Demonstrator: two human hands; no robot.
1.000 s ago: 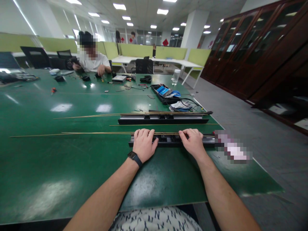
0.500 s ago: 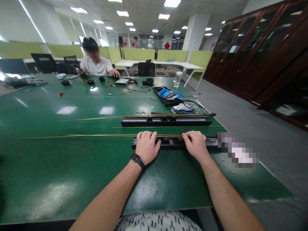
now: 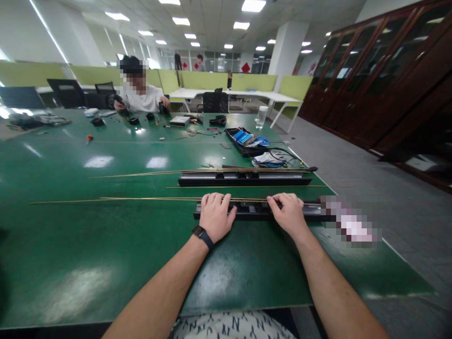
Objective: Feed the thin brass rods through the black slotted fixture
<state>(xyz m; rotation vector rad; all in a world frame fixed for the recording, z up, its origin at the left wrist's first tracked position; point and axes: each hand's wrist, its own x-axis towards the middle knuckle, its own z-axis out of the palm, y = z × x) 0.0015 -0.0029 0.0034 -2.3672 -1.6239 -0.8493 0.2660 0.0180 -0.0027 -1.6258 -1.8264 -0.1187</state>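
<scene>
Left hand (image 3: 216, 213) spread over black rail (image 3: 251, 216), right hand (image 3: 287, 211) pinching thin golden rods (image 3: 158, 198); cloth (image 3: 229, 326) printed N, Y.

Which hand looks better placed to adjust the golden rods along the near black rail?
Probably the right hand: its thumb and fingers seem to pinch the golden rods, while the left hand lies flatter across the near black rail.

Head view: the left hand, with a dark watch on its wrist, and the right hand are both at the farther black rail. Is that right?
No, not the farther one: in the head view, the left hand, with a dark watch on its wrist, and the right hand are both at the nearer black rail.
</scene>
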